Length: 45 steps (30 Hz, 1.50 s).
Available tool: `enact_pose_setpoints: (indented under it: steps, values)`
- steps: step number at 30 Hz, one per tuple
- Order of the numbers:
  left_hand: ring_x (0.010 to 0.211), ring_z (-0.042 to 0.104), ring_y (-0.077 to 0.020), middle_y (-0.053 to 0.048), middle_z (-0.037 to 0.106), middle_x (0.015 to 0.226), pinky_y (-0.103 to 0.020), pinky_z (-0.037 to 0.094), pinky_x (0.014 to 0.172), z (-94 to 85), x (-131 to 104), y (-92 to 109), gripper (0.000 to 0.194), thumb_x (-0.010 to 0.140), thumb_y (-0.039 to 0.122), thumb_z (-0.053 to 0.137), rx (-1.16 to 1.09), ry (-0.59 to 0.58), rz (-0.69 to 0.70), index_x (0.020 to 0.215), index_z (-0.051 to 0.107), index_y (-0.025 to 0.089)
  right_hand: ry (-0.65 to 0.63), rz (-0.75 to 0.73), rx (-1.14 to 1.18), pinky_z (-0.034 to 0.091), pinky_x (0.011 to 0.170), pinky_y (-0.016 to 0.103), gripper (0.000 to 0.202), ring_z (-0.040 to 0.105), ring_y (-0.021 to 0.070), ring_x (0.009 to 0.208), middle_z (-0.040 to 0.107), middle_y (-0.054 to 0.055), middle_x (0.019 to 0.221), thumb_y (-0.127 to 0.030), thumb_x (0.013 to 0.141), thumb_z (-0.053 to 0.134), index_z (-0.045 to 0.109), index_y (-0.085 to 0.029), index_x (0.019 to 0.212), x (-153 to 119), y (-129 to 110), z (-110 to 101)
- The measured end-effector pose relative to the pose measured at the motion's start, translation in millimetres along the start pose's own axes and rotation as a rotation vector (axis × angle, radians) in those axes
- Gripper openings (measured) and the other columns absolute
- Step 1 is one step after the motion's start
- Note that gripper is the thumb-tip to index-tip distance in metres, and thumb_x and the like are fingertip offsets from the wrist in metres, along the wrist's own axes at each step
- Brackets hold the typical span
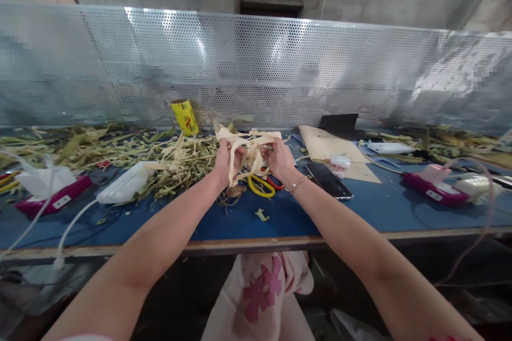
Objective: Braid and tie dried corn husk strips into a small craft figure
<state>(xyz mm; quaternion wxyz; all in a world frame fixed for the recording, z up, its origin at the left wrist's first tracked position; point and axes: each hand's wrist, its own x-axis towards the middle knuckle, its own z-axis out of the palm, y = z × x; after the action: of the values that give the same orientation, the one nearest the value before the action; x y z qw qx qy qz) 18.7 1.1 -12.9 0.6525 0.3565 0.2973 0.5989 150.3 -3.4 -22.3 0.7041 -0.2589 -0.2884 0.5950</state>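
Both hands are raised over the blue table at its middle, with a pale, dried plant piece (253, 153) of curling strips stretched between them. My left hand (229, 160) is closed on its left side, fingertips partly hidden by the strips. On the right side, my right hand (280, 159) pinches the same piece, with a bracelet at the wrist. Just below the hands lie scissors with yellow and red handle loops (262, 187) and a brown root-like clump (235, 192). A small pale green scrap (262, 215) rests nearer the table's front edge.
Dried stalks (180, 162) are heaped at left. A yellow can (185, 117) stands behind them, before a perforated metal screen (260, 64). A phone (328, 180), cardboard (332, 146) and small jar (340, 162) lie right. Purple power strips (434, 192) with cables sit at both sides.
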Motion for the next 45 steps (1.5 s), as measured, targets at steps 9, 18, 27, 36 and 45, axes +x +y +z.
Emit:
enact_pose_setpoints:
  steps: [9,18,27,36,45]
  values:
    - [0.052,0.053,-0.0106,-0.001,0.055,0.054,-0.022,0.042,0.053,-3.2,2,-8,0.049,0.079,0.059,0.034,0.262,-0.198,0.229,0.073,0.058,0.017,-0.272,-0.075,-0.150,0.049,0.059,0.023,0.018,0.058,0.0090,0.059,0.064,0.000,0.073,-0.033,0.082,0.046,0.051,-0.020,0.070,-13,-4,1]
    - [0.038,0.040,-0.0070,0.001,0.044,0.043,-0.020,0.032,0.040,-3.5,5,-13,0.061,0.075,0.069,0.024,0.361,-0.229,0.041,0.059,0.049,0.016,-0.342,0.113,-0.212,0.048,0.057,0.028,0.059,0.057,0.0139,0.056,0.060,0.004,0.060,-0.063,0.082,0.017,0.053,-0.019,0.067,-12,-3,-2]
    - [0.046,0.029,-0.0083,0.005,0.030,0.045,-0.023,0.020,0.048,-8.8,-1,-2,0.033,0.071,0.036,0.055,1.006,-0.286,0.467,0.048,0.041,0.017,-0.101,0.063,-0.041,0.042,0.047,0.021,0.037,0.052,0.0099,0.052,0.054,-0.002,0.053,-0.043,0.087,0.033,0.049,-0.020,0.064,-7,-15,-1]
    - [0.051,0.041,-0.0125,0.001,0.045,0.045,-0.023,0.028,0.052,-8.9,1,7,0.032,0.076,0.029,0.050,0.822,-0.018,0.433,0.048,0.053,0.016,0.041,-0.257,-0.002,0.035,0.043,0.021,0.039,0.039,0.0067,0.041,0.040,-0.006,0.048,-0.051,0.082,0.039,0.036,-0.021,0.057,16,-45,-29]
    - [0.050,0.041,-0.0131,-0.001,0.045,0.049,-0.024,0.031,0.052,-18.2,7,10,0.040,0.077,0.048,0.047,0.776,0.075,0.467,0.051,0.050,0.018,-0.041,-0.241,-0.279,0.040,0.052,0.021,0.031,0.048,0.0081,0.055,0.054,-0.004,0.065,-0.052,0.072,0.050,0.054,-0.021,0.073,15,-34,-28]
